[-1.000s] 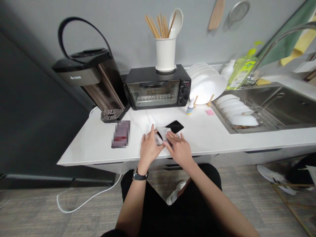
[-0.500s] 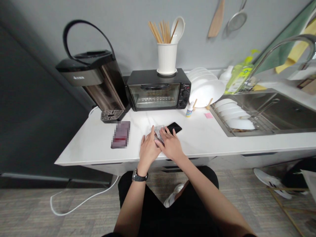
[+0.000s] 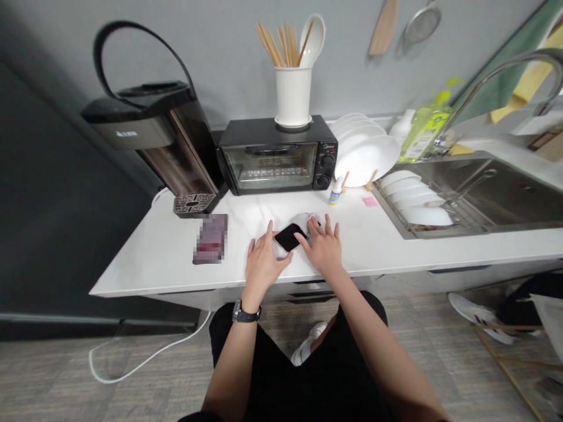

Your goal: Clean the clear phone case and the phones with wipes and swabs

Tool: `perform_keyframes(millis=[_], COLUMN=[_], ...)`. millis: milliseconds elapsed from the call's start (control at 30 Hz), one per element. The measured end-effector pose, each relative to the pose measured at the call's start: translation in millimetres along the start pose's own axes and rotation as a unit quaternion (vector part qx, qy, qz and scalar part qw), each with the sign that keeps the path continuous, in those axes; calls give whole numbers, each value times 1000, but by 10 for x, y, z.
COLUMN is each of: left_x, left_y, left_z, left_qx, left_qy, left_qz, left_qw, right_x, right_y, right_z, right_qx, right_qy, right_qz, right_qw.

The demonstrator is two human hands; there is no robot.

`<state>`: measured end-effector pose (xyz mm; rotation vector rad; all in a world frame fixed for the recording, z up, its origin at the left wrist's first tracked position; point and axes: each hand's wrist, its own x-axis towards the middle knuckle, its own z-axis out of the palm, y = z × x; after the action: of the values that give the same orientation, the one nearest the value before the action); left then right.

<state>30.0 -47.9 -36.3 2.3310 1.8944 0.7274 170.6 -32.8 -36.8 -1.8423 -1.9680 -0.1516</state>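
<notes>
A black-screened smartphone lies slanted on the white counter between my hands. My left hand grips its left end by the edges, the thumb at the near edge and a finger at the left corner; its index finger points forward. My right hand has its thumb over the phone's right end. Its bent fingers press on a pale crumpled cloth or tissue, partly hidden beneath them, just beyond the phone. A dark spot shows by those fingertips, too small to make out.
A blurred-out purplish item lies left, before a water dispenser. Behind stand a toaster oven, a small bottle and racked plates. Right are a pink slip and a sink with bowls.
My hands have moved apart. The smartphone now lies farther left, between them, and the pale cloth has shifted right with my right hand. The view has shifted slightly.
</notes>
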Motion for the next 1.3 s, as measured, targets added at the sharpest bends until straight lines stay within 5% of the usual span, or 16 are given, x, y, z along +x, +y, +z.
perform_keyframes(millis=[133,300,467,667,833,1033,1300], left_x=[-6,-29,-20,16,25,-5,2], left_y=[-9,-40,-40,-29,-38,-39,-12], left_z=[-11,-23,-30,-42,-31,-49,-56], left_qx=[5,-3,-11,-31,-24,-8,-11], left_qy=[-7,-5,-8,-4,3,-26,-43], left_qz=[-3,4,5,0,-10,-2,-10], left_qw=[1000,1000,1000,1000,1000,1000,999], right_x=[66,-186,-323,-28,120,-225,-315], right_y=[-265,-476,-281,26,-208,-477,-204], right_z=[28,-94,-156,-14,28,-124,-152], right_qx=[56,89,75,28,56,92,62], right_qy=[-21,-49,-57,-6,-13,-49,-43], right_qz=[-55,-103,-55,20,-44,-98,-12], right_qw=[997,989,994,999,997,990,997])
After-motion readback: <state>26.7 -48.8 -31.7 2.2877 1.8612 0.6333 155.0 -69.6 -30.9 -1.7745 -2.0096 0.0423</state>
